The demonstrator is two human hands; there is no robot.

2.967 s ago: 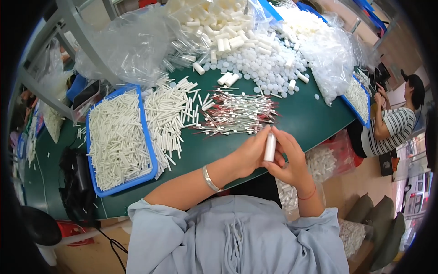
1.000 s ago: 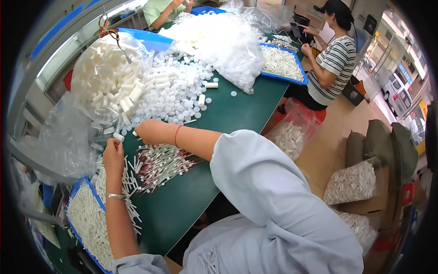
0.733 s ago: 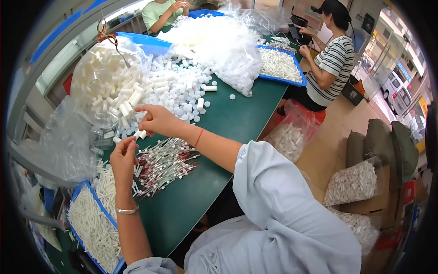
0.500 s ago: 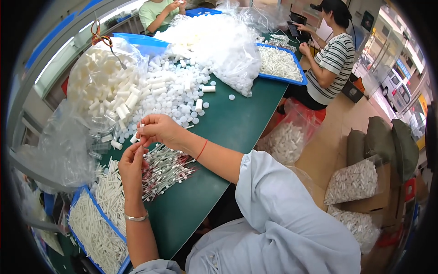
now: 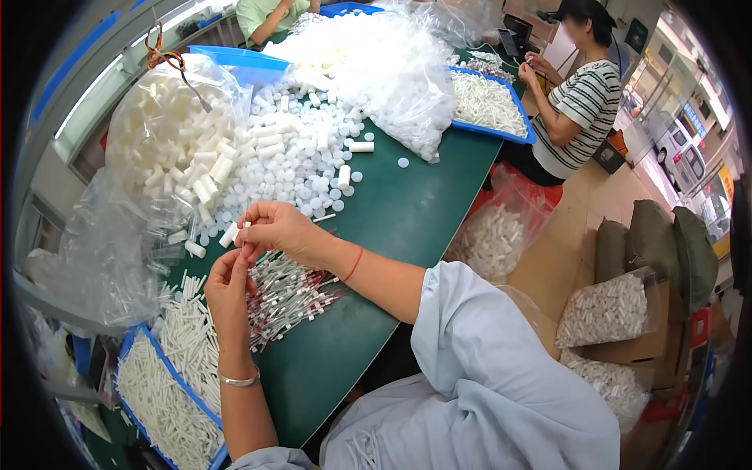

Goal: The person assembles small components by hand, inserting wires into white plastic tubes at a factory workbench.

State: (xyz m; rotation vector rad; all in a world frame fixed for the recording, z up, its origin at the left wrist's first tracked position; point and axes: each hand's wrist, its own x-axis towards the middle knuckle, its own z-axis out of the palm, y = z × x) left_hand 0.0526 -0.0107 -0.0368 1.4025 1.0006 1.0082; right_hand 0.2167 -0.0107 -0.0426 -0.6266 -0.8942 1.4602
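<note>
My left hand and my right hand meet over the left part of the table, both with fingers pinched. A thin strand, like a short wire, runs upright between my fingertips; its ends are mostly covered. Just beneath my right wrist lies a heap of short wire leads with small white ends, some reddish. Beyond my hands spreads a pile of translucent white caps, mixed with white foam cylinders. Thin white tubes lie beside my left forearm.
A blue tray of thin tubes stands at lower left, another blue tray at the far right of the green table. Large clear bags bulge at the back. Two co-workers sit across; filled bags stand on the floor.
My hands stay pinched together almost in place, with the thin strand now showing more upright. The co-worker at right has drawn one hand back from a dark device, bringing both hands together.
</note>
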